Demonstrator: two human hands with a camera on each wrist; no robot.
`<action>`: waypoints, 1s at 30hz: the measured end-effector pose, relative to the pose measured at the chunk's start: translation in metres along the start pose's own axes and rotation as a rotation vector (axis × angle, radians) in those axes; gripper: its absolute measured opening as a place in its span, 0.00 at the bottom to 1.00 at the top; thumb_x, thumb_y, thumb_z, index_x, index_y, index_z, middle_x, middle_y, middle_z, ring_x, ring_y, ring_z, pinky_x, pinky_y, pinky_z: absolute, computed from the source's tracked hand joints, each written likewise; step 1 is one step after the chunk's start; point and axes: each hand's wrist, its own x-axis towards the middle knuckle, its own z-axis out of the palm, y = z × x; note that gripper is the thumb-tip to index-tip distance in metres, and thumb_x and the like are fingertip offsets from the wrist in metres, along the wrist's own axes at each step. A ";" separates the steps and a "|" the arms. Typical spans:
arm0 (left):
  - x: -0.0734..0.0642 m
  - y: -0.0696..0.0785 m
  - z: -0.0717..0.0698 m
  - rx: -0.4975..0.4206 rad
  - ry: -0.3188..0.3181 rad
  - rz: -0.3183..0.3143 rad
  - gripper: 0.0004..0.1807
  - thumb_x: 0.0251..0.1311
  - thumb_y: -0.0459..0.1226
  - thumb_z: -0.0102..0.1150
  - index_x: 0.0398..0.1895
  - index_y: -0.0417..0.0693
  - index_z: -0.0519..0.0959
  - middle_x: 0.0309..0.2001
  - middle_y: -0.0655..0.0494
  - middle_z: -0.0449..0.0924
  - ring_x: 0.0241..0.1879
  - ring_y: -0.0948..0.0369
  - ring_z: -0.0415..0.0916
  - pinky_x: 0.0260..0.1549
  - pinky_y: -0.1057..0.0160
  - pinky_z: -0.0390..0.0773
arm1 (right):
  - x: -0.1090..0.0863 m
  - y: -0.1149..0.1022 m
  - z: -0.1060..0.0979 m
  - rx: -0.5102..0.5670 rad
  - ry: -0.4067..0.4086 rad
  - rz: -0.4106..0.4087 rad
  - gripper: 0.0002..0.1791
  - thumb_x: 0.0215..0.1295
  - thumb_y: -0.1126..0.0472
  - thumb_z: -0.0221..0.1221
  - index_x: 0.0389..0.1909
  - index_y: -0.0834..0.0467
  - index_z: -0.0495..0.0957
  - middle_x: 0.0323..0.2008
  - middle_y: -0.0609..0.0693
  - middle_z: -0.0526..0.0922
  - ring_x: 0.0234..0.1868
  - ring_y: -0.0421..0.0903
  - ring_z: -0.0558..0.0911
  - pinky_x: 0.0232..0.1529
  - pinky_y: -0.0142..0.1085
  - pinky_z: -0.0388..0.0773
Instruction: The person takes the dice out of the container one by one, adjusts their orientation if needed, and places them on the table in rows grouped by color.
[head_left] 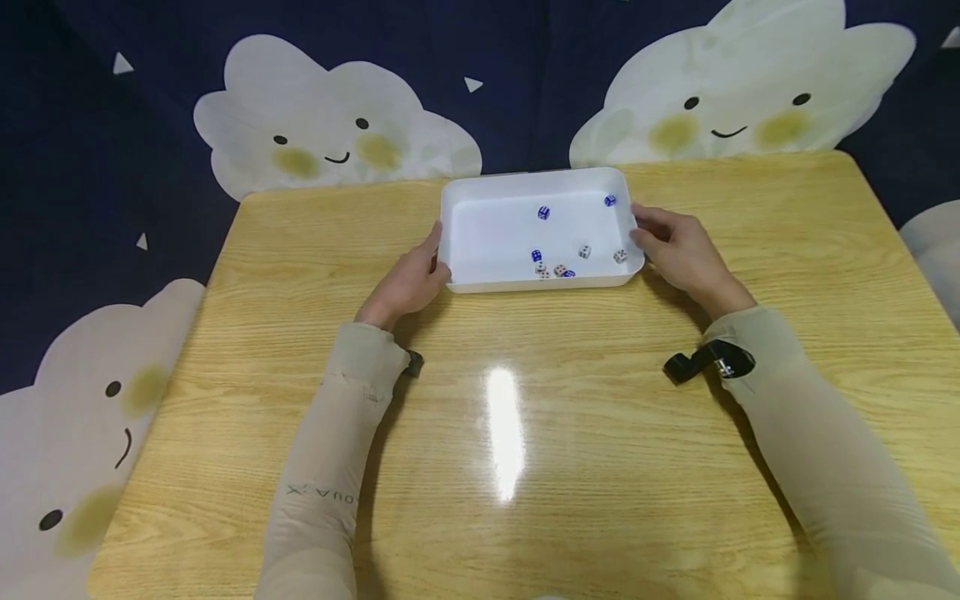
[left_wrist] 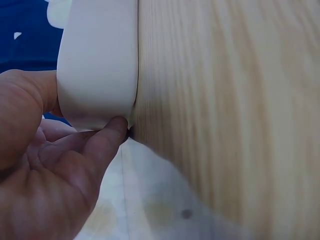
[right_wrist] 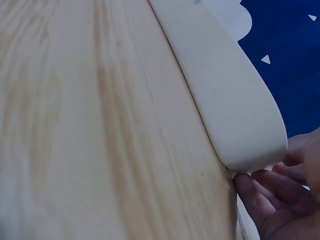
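A shallow white rectangular tray (head_left: 491,225) lies near the back edge of the table, and both hands hold it by its short ends. At the left end, my left hand (head_left: 405,282) grips it, thumb on the near corner; in the left wrist view a fingertip meets the tray's wall (left_wrist: 97,60) low down. My right hand (head_left: 686,254) grips the opposite end, its fingertips at the base of the wall (right_wrist: 225,95) in the right wrist view. Inside are several blue and white dice, including a blue die (head_left: 543,213) and a white die (head_left: 584,251). Others bunch along the front wall.
The wooden table (head_left: 600,467) spreads out in front of the tray, with a bright light reflection (head_left: 506,433) on it. Behind hangs a dark blue cloth (head_left: 525,50) printed with smiling clouds. Each sleeve carries a black wrist-camera mount (head_left: 708,360).
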 end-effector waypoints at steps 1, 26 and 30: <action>-0.001 0.000 0.000 0.003 -0.002 -0.001 0.40 0.76 0.37 0.39 0.85 0.47 0.34 0.84 0.46 0.49 0.77 0.53 0.63 0.72 0.51 0.69 | -0.001 0.000 0.000 0.003 -0.001 0.001 0.30 0.81 0.47 0.48 0.80 0.47 0.61 0.77 0.55 0.69 0.72 0.53 0.72 0.70 0.51 0.73; -0.023 -0.005 -0.005 -0.022 -0.029 0.031 0.40 0.75 0.36 0.38 0.84 0.48 0.33 0.83 0.43 0.51 0.76 0.52 0.67 0.58 0.54 0.73 | -0.018 -0.005 0.006 -0.017 -0.020 -0.106 0.30 0.80 0.53 0.52 0.78 0.56 0.63 0.72 0.62 0.75 0.69 0.58 0.77 0.69 0.55 0.74; -0.024 -0.005 -0.004 -0.027 -0.037 0.022 0.40 0.76 0.36 0.38 0.84 0.50 0.32 0.84 0.44 0.50 0.76 0.52 0.66 0.59 0.54 0.72 | -0.019 -0.005 0.007 -0.010 -0.016 -0.103 0.31 0.80 0.52 0.52 0.78 0.56 0.63 0.72 0.62 0.74 0.69 0.59 0.77 0.69 0.55 0.74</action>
